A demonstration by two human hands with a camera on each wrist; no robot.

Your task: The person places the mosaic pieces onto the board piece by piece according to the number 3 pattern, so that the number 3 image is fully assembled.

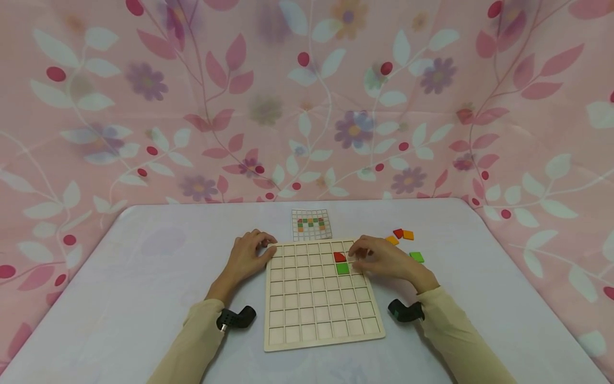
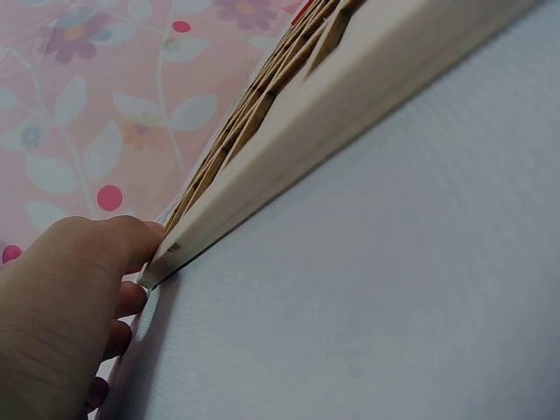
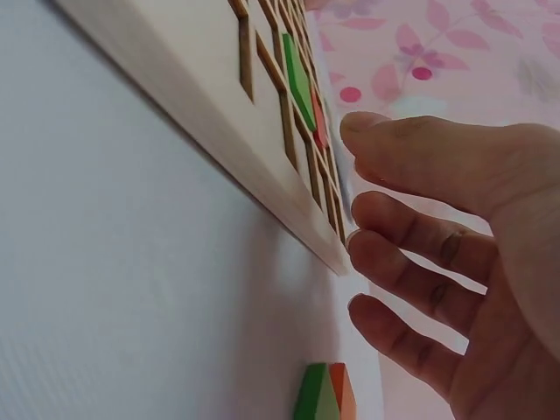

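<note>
A square wooden grid board (image 1: pixel 325 341) lies flat on the table. Two tiles sit in its upper right area: a red tile (image 1: pixel 339 257) with a rounded side and, directly nearer, a green square tile (image 1: pixel 342 269). At the board's far left corner, my left hand (image 1: pixel 247 255) holds the edge between thumb and fingers; the left wrist view shows the fingertips against the wooden rim (image 2: pixel 262 166). My right hand (image 1: pixel 384 258) hovers over the far right cells, just right of the tiles. Its fingers (image 3: pixel 420 227) are loosely bent and apart, with nothing visible between them.
Behind the board lies a printed grid card (image 1: pixel 312 225) with a coloured pattern. Right of the board are loose tiles: a red one (image 1: pixel 398 233), orange ones (image 1: pixel 408 234) and a green one (image 1: pixel 417 257). A floral curtain (image 1: pixel 307 106) hangs behind the white table (image 1: pixel 144 277).
</note>
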